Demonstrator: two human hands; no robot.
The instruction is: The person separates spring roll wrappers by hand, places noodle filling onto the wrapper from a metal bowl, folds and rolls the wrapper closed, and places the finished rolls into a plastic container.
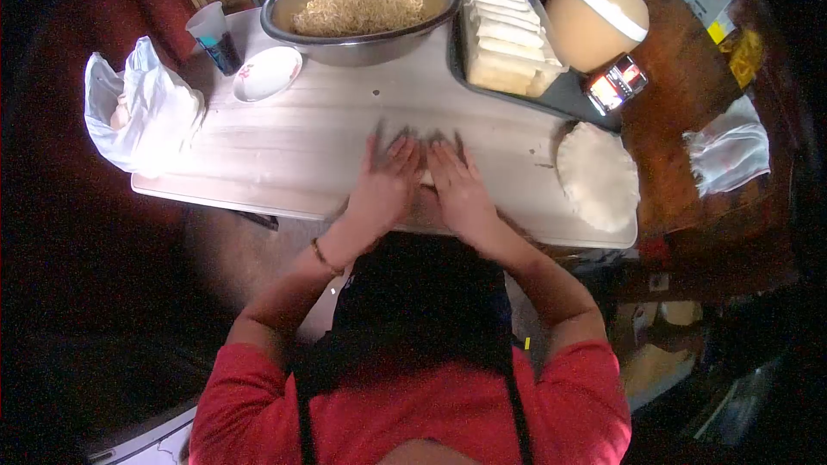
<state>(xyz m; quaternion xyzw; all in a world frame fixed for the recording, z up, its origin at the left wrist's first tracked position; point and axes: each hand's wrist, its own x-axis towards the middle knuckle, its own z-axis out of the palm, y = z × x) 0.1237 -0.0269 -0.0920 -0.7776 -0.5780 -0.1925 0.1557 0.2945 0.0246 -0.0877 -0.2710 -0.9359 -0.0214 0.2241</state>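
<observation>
Side by side near the table's front edge, my left hand (388, 185) and my right hand (459, 185) lie palms down with fingers stretched forward. Their fingertips are smeared by motion. A small pale piece (426, 177) shows in the gap between them, and whatever else lies under the palms is hidden. To the right of my right hand rests a stack of thin round dough wrappers (597, 176). Farther back, a plastic container (514, 76) holds several pale, wrapped rolls (506, 24) lined up in a row.
A large metal bowl (362, 53) of shredded filling (366, 5) stands at the back. On the left are a plastic bag (142, 116), a cup (215, 39) and a white dish (269, 74). A phone (617, 83) leans by a tan jug (594, 21). A cloth (730, 145) lies far right.
</observation>
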